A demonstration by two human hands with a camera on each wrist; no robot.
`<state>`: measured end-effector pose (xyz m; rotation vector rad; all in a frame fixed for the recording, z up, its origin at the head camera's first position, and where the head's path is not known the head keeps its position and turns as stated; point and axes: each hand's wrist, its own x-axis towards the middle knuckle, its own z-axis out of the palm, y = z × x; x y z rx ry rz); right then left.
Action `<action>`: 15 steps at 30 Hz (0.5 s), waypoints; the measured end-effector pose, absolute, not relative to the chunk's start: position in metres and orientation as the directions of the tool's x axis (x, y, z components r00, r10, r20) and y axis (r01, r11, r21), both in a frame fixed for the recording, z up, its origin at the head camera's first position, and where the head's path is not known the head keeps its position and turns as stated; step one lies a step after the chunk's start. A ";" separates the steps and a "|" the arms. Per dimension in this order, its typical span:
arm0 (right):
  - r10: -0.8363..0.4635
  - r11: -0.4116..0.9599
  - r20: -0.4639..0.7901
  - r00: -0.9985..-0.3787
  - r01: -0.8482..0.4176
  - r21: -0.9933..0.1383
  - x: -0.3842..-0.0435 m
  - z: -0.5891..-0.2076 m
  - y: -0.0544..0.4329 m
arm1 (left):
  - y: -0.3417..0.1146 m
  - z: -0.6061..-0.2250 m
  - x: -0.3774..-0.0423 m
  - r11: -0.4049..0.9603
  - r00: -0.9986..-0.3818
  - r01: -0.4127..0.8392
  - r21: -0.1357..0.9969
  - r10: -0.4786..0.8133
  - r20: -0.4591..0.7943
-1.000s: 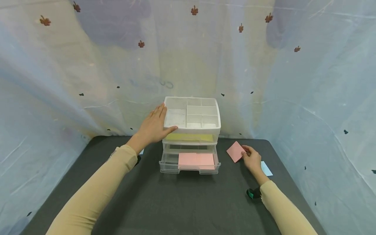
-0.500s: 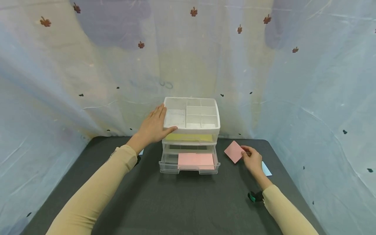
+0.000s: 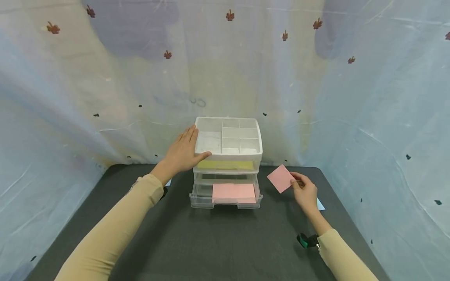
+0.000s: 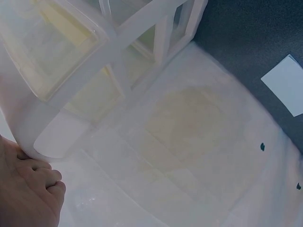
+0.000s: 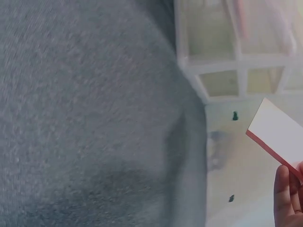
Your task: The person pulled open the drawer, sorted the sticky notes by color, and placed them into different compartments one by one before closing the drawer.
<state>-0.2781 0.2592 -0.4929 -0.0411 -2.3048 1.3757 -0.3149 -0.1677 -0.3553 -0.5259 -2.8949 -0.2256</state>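
A white drawer organizer [image 3: 228, 157] with clear drawers stands at the back of the dark table. My left hand [image 3: 181, 153] rests against its upper left edge, fingers straight along the side and thumb over the front rim. In the left wrist view that hand [image 4: 31, 189] touches the organizer's corner. The lowest drawer [image 3: 200, 191] is pulled out, with pink sticky note pads [image 3: 233, 193] inside. To the right of the organizer, my right hand [image 3: 305, 194] pinches another pink sticky note pad [image 3: 281, 178] by its corner, above the table. The right wrist view shows this pad's [image 5: 279, 131] pale underside and pink edge.
A yellow layer [image 3: 226, 164] shows in the upper drawer. The organizer's top tray [image 3: 242, 133] has several compartments. A light blue note [image 3: 320, 204] lies partly behind my right hand, and another [image 3: 168, 182] by my left wrist. A patterned curtain [image 3: 225, 78] hangs behind the table.
My right hand has raised the pink pad slightly, shifting it a little relative to the organizer. My left hand stays on the organizer. The head view has shifted slightly.
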 end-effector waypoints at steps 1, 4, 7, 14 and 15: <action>0.252 0.499 0.375 -0.892 -0.212 -0.840 -0.277 -0.491 0.259 | -0.168 -0.356 -0.315 0.925 -0.918 0.362 0.114 0.333 0.215; 0.251 0.485 0.412 -0.876 -0.255 -0.837 -0.272 -0.485 0.256 | -0.168 -0.356 -0.316 0.925 -0.917 0.363 0.110 0.334 0.216; 0.244 0.465 0.440 -0.864 -0.294 -0.835 -0.267 -0.479 0.254 | -0.168 -0.357 -0.316 0.926 -0.918 0.363 0.109 0.334 0.216; 0.223 0.405 0.504 -0.835 -0.391 -0.827 -0.256 -0.466 0.246 | -0.168 -0.357 -0.317 0.925 -0.918 0.363 0.110 0.336 0.211; 0.218 0.396 0.511 -0.831 -0.404 -0.825 -0.255 -0.464 0.244 | -0.168 -0.357 -0.317 0.924 -0.918 0.364 0.112 0.336 0.212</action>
